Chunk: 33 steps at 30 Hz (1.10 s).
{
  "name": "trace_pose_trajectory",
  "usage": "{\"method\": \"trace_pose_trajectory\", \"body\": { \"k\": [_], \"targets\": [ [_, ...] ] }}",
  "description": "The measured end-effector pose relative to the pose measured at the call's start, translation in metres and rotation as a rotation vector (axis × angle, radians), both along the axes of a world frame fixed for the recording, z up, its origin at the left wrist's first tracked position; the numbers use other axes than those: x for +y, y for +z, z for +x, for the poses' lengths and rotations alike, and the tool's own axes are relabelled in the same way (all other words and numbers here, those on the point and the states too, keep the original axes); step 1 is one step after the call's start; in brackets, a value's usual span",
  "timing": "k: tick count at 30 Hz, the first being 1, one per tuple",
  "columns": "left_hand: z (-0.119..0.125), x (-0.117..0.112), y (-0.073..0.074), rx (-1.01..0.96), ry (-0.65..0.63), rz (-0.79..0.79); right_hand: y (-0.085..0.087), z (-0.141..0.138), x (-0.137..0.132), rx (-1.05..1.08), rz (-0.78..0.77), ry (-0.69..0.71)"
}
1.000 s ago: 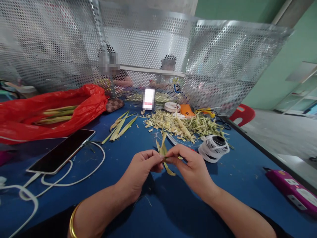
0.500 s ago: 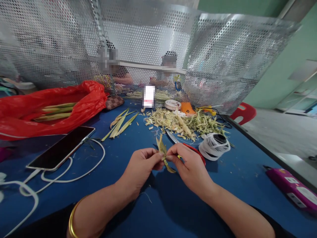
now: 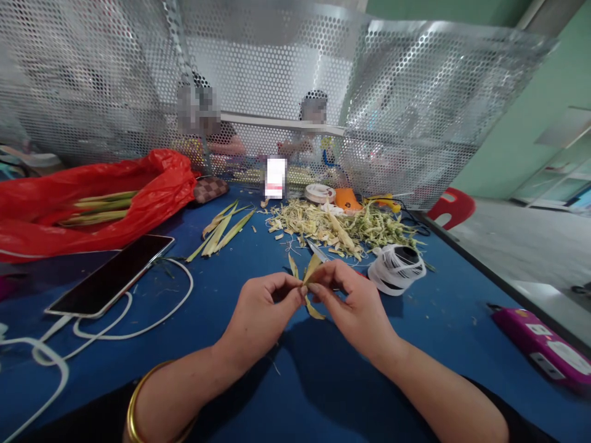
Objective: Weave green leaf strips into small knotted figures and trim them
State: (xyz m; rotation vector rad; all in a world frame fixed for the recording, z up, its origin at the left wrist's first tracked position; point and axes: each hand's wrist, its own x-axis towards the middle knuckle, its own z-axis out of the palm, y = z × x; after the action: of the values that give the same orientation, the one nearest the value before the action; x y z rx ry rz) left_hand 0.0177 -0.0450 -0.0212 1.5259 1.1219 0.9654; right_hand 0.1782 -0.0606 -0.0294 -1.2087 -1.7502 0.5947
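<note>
Between my two hands is a small bundle of dry yellow-green leaf strips (image 3: pixel 315 309), its ends spreading above and below my fingertips. My left hand (image 3: pixel 272 304) pinches it from the left, thumb against fingers. From the other side my right hand (image 3: pixel 348 301) pinches the same bundle at its middle, fingertips touching those of the left. Just beyond the right hand lie scissors (image 3: pixel 316 250), blades pointing away and handles mostly covered by that hand. To the right stands a spool of white thread (image 3: pixel 397 271).
A heap of leaf scraps (image 3: pixel 341 226) covers the back of the blue table. Loose leaves (image 3: pixel 221 231), a phone (image 3: pixel 111 277) with a white cable, and a red plastic bag (image 3: pixel 161 178) are at left. A purple power strip (image 3: pixel 538 344) lies right. Two people sit behind the perforated screen (image 3: pixel 277 67).
My right hand has turned a little and its fingers have shifted upward over the bundle. The bundle's upper strips are now spread apart, and the scissors' red handles are more covered.
</note>
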Motion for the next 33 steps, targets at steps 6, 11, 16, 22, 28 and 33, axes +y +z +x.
{"method": "trace_pose_trajectory", "body": {
  "k": [6,11,16,22,28,33],
  "targets": [
    [-0.0004,0.0028,0.003,-0.203,-0.033,-0.156,-0.0001,0.002,0.0011,-0.082,0.204,0.043],
    [-0.001,0.0029,0.0014,-0.27,-0.07,-0.229,-0.0006,0.004,0.0029,-0.114,0.314,0.026],
    [0.0004,0.0014,0.0028,-0.286,-0.064,-0.269,-0.0027,0.0042,0.0034,-0.122,0.33,0.022],
    [0.0002,0.0017,0.0015,-0.307,-0.051,-0.412,-0.0022,0.0038,0.002,-0.219,0.405,0.048],
    [-0.0008,0.0029,-0.0034,-0.327,-0.038,-0.432,0.0025,0.003,0.0013,-0.309,0.44,0.047],
    [0.0006,0.0023,-0.0028,-0.363,-0.035,-0.46,0.0013,0.0046,0.0028,-0.302,0.424,0.05]
  ]
}}
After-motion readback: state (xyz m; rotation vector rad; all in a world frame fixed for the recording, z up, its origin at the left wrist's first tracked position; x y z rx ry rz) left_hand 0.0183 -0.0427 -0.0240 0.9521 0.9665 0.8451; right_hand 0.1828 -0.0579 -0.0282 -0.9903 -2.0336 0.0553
